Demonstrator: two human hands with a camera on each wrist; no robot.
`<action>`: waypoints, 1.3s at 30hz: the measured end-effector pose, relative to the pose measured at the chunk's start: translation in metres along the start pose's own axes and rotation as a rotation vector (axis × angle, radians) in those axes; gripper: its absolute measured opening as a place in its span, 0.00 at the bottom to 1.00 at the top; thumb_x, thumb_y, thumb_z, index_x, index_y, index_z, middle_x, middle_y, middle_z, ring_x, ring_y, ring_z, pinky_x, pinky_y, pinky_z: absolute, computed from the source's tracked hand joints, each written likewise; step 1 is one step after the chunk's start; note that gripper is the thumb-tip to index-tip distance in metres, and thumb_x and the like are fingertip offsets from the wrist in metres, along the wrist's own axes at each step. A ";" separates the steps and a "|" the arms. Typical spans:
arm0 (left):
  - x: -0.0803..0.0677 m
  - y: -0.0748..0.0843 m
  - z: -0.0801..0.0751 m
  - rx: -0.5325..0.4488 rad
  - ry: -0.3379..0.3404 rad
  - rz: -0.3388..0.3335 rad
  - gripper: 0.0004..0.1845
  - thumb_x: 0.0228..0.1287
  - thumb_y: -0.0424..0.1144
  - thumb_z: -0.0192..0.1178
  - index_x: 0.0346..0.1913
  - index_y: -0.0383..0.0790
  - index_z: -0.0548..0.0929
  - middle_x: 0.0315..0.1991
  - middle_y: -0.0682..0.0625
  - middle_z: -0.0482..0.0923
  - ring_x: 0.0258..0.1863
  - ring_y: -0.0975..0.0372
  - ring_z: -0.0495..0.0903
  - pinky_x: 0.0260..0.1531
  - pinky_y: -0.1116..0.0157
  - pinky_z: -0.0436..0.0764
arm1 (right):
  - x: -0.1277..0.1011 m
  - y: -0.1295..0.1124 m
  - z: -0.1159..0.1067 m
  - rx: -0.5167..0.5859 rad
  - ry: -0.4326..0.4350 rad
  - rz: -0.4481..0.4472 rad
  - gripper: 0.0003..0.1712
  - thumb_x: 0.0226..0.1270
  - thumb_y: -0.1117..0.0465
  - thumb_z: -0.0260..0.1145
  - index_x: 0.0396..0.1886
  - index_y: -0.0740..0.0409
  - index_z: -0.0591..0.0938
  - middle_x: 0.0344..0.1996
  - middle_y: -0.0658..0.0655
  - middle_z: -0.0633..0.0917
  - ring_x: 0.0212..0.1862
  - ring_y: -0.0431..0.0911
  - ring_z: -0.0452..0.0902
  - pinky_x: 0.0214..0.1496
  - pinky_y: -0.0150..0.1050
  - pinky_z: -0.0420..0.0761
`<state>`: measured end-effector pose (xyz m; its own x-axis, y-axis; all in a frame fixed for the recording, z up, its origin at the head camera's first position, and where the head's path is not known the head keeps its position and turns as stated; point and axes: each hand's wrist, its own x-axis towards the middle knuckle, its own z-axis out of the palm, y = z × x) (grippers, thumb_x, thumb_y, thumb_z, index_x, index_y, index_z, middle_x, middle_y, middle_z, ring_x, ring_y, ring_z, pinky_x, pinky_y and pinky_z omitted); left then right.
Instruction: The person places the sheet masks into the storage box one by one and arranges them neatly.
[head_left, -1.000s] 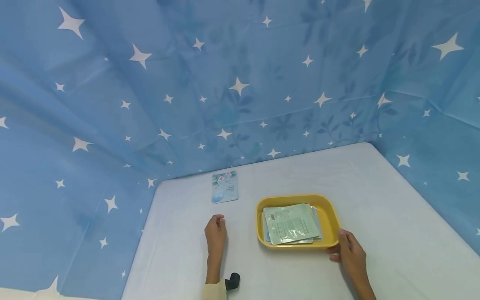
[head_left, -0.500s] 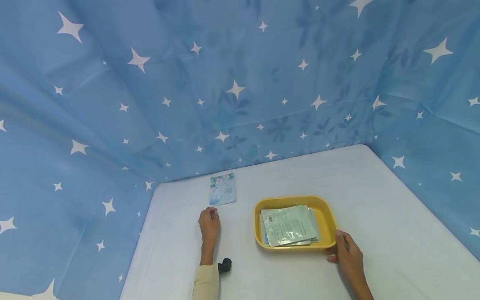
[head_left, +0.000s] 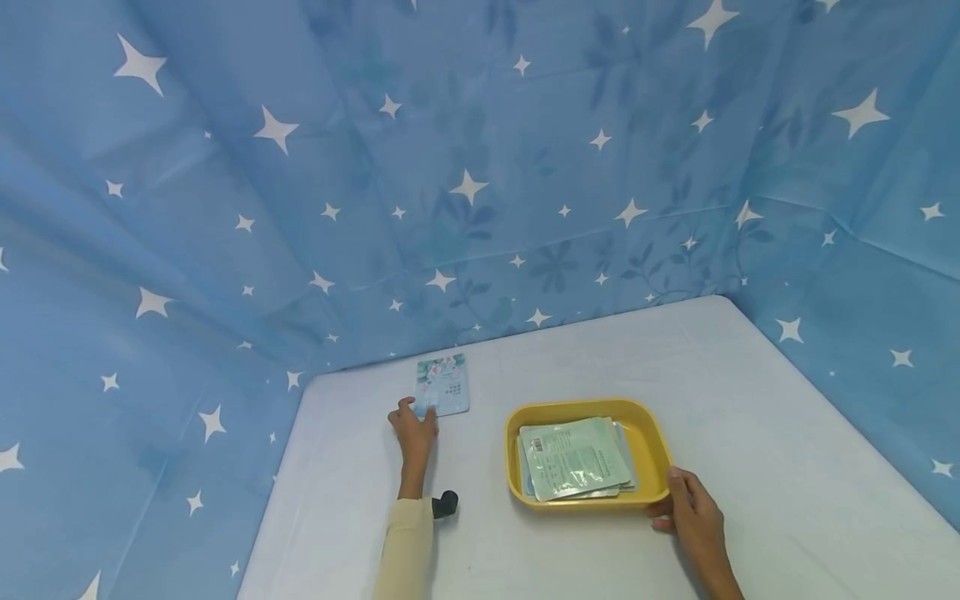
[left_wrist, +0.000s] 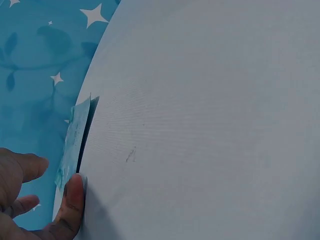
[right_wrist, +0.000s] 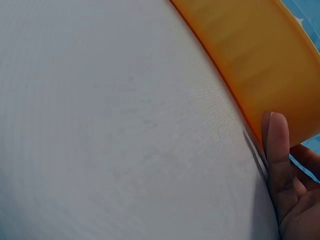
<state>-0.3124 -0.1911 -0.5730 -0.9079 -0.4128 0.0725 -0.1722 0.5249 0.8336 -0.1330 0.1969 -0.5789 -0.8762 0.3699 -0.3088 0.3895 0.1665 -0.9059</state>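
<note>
A light blue sheet mask packet (head_left: 442,385) with a floral top lies flat near the table's back edge. My left hand (head_left: 415,433) is at its near left corner, fingers spread apart and reaching forward. In the left wrist view the thumb (left_wrist: 74,195) touches the packet's (left_wrist: 75,140) near edge, and that edge looks slightly raised. My right hand (head_left: 697,521) holds the near right corner of a yellow tray (head_left: 651,450), with the thumb (right_wrist: 278,132) against its outer wall. Several packets lie stacked in the tray, a pale green one (head_left: 577,458) on top.
A white-covered table (head_left: 570,558) carries everything. Blue star-patterned cloth (head_left: 375,208) hangs behind it and along both sides. A black wrist mount (head_left: 446,504) sticks out from the left sleeve (head_left: 408,542).
My left hand has moved forward and slightly left up to the packet, and its fingers have spread. The right hand stays at the tray corner. The head view has shifted slightly.
</note>
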 end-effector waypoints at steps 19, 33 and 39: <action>0.006 0.012 0.007 0.248 -0.031 -0.048 0.36 0.56 0.41 0.71 0.62 0.28 0.65 0.52 0.29 0.61 0.34 0.49 0.72 0.31 0.53 0.76 | -0.001 0.002 -0.001 0.005 -0.002 0.020 0.40 0.74 0.33 0.42 0.67 0.62 0.65 0.25 0.53 0.86 0.26 0.39 0.83 0.31 0.34 0.85; 0.012 0.014 0.006 0.313 -0.053 -0.117 0.39 0.54 0.43 0.73 0.59 0.23 0.66 0.50 0.27 0.66 0.41 0.43 0.75 0.34 0.49 0.77 | 0.000 0.001 0.002 0.002 0.012 0.018 0.42 0.73 0.32 0.41 0.66 0.63 0.66 0.26 0.53 0.85 0.26 0.39 0.83 0.30 0.33 0.85; 0.014 0.012 0.008 0.308 -0.040 -0.126 0.35 0.52 0.43 0.74 0.54 0.22 0.69 0.46 0.29 0.69 0.40 0.44 0.76 0.35 0.50 0.77 | 0.001 0.001 0.001 -0.001 0.000 0.018 0.43 0.73 0.31 0.41 0.67 0.63 0.65 0.27 0.53 0.86 0.26 0.39 0.83 0.30 0.33 0.85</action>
<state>-0.3299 -0.1848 -0.5661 -0.8851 -0.4629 -0.0472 -0.3863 0.6744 0.6293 -0.1334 0.1967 -0.5797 -0.8689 0.3730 -0.3254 0.4058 0.1602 -0.8998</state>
